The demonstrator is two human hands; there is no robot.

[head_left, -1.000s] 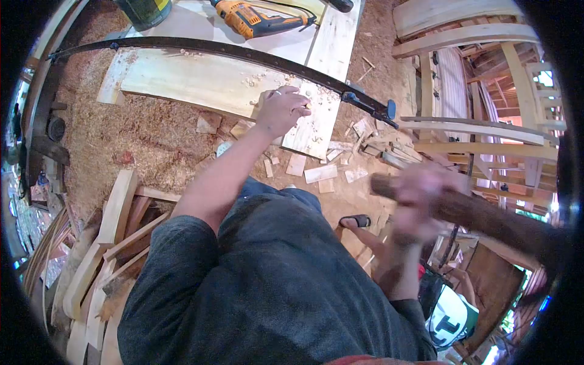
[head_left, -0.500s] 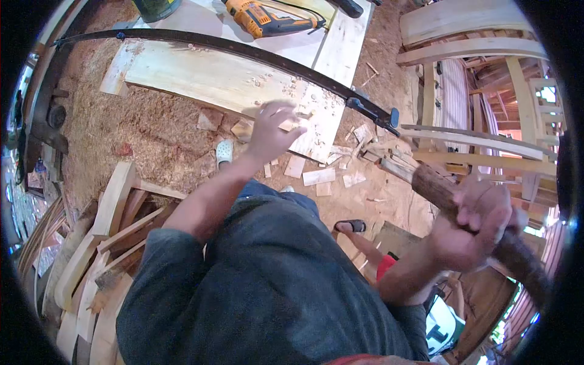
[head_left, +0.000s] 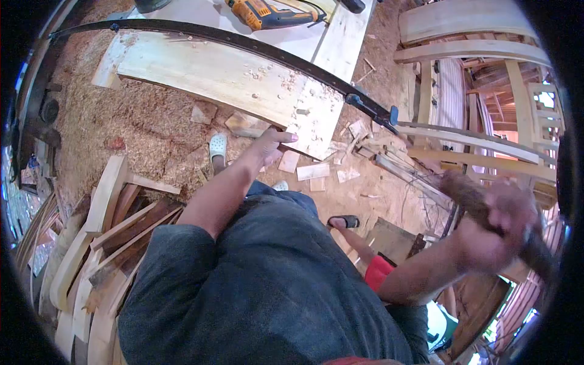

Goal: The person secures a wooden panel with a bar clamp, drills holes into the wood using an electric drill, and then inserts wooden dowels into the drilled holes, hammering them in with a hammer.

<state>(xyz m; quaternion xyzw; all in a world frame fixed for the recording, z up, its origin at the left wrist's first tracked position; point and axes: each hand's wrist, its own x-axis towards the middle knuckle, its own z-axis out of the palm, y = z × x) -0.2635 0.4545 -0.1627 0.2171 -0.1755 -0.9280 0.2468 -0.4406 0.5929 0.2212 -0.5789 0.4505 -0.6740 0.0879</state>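
Note:
My left hand (head_left: 272, 146) is at the near edge of a pale wooden board (head_left: 201, 67), a digit on top and the other fingers partly hidden at the edge, closed on it. A small wooden peg (head_left: 302, 111) shows on the board near its right end, among curled shavings (head_left: 258, 73). Out to the right, my right hand (head_left: 505, 213) is wrapped round a thick, rough brown wooden stick (head_left: 465, 193), raised and blurred by motion.
A long dark bar clamp (head_left: 243, 45) lies across the board. Behind it is an orange power tool (head_left: 258, 13). Wood offcuts (head_left: 313, 171) litter the sawdust floor. Cut timber (head_left: 103, 201) is stacked at lower left. Another person's sandalled foot (head_left: 344, 221) is close by.
My left hand has come down from above the board to its near edge and closed there. My right hand has swung the stick outward to the right.

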